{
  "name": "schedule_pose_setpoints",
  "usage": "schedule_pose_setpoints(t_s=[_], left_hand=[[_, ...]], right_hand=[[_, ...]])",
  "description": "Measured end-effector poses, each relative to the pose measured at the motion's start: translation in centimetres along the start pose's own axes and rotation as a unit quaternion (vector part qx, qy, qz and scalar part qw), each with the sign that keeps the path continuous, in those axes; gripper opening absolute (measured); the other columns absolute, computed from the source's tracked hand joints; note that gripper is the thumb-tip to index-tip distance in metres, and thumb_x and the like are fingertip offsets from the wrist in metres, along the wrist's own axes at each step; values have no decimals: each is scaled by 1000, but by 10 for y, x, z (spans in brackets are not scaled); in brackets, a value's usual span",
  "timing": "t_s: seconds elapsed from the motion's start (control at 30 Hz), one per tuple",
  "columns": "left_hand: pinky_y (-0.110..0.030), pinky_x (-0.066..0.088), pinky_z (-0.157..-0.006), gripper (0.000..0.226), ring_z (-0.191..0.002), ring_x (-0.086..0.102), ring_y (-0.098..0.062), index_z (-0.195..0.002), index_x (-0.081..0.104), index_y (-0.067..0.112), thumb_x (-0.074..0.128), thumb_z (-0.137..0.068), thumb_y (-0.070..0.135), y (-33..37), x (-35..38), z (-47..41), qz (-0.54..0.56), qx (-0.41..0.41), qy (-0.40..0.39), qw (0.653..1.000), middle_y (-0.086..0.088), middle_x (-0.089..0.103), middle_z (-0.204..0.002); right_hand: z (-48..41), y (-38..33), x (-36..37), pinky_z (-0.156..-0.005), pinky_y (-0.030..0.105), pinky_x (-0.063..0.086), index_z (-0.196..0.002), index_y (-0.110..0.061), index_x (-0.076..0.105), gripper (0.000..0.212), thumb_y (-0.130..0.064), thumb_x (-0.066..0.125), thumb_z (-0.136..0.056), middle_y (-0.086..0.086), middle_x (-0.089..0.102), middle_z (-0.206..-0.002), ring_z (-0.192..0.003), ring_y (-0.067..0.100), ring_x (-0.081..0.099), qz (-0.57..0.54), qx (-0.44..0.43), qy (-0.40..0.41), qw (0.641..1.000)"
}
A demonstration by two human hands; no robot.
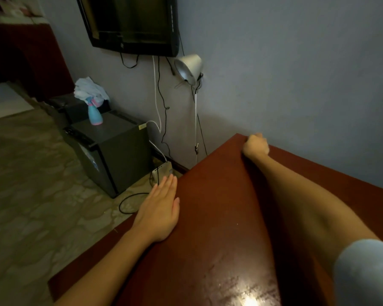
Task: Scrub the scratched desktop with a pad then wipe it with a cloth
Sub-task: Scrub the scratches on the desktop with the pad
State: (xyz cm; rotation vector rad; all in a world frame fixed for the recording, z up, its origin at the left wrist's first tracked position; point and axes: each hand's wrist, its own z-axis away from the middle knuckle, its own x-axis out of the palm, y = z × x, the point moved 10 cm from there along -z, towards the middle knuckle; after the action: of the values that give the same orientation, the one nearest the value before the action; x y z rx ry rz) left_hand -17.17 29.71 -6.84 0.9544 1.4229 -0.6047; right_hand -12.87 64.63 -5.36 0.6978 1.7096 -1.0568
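Scrubbing step: right hand point(255, 145) is working the far corner of the scratched red-brown wooden desktop point(219, 217), fist closed; pad unseen.
Left hand point(161, 208): is lying flat, empty.
Next: is needing the white cloth point(89, 89).

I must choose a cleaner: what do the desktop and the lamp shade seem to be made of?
The desktop looks like reddish-brown wood or wood laminate with a glossy finish: it mirrors a light, and dull scuffs show there. The lamp shade looks like smooth white painted metal or plastic; I cannot tell which.
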Motion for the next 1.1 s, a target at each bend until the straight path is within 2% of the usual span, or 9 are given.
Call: schedule_pose_setpoints(t_s=[0.1,0.2,0.27,0.37,0.5,0.6,0.67,0.87,1.1], left_hand=[[-21,-9,-113,58,-145,-9,-6,-152,-7,16,10,-102,38,-1,-1,0,4,-4,1,1000,0,-9,-160],[-21,-10,-112,58,-144,-10,-5,-152,-7,16,14,-103,37,-2,-1,0,7,-8,1,1000,-1,-10,-160],[-21,-9,-114,58,-145,-10,-7,-152,-6,15,17,-104,36,-3,0,-1,5,-11,0,1000,-2,-9,-160],[-21,-10,-112,58,-142,-12,-4,-151,-8,15,18,-104,36,-3,0,-1,10,-8,2,1000,-1,-12,-159],[-21,-9,-112,58,-144,-10,-7,-152,-8,15,17,-104,36,-2,-1,0,12,-5,10,1000,-2,-11,-160],[-22,-8,-113,57,-146,-8,-10,-152,-7,14,17,-104,35,-2,-2,1,3,-8,8,1000,-3,-9,-160],[-23,-8,-113,57,-146,-8,-11,-152,-6,14,17,-104,35,-1,-4,1,-1,-12,12,1000,-3,-8,-160],[-23,-3,-114,58,-147,-2,-11,-153,5,16,27,-103,32,-4,-13,5,39,-39,61,997,-1,2,-161],[-34,9,-120,57,-148,7,-23,-151,12,4,28,-102,28,-77,-29,72,28,-199,75,977,-13,7,-160]], right_hand=[[42,-95,28,-95,38,46,-122,-7,55,32,-7,48,-91,13,53,-129,-117,33,54,-18,-178,-70,981],[143,-186,58,-90,32,46,-130,-15,50,37,-9,46,-94,10,57,-129,-117,27,56,-22,-383,-186,904],[180,-204,57,-104,32,39,-141,-12,40,48,-8,47,-94,10,44,-145,-132,22,44,-10,-469,-170,866],[135,-157,30,-111,37,35,-138,-14,44,46,0,41,-95,9,48,-142,-130,22,46,-115,-431,-130,886],[21,15,-46,-98,37,43,-128,-8,51,41,0,49,-88,14,50,-132,-117,29,51,-144,-164,91,972],[5,131,-49,-105,43,38,-128,3,48,40,0,47,-88,22,40,-134,-123,37,44,-83,60,78,992],[16,132,-42,-102,46,41,-126,4,52,36,-2,45,-91,23,45,-133,-123,40,46,-33,103,62,992],[87,-8,-20,-106,42,35,-137,-6,42,45,-2,41,-92,14,33,-149,-136,31,35,-15,-138,-3,990],[279,-184,13,-119,34,16,-149,-15,24,65,6,43,-90,4,21,-157,-145,17,17,-96,-417,-112,897]])
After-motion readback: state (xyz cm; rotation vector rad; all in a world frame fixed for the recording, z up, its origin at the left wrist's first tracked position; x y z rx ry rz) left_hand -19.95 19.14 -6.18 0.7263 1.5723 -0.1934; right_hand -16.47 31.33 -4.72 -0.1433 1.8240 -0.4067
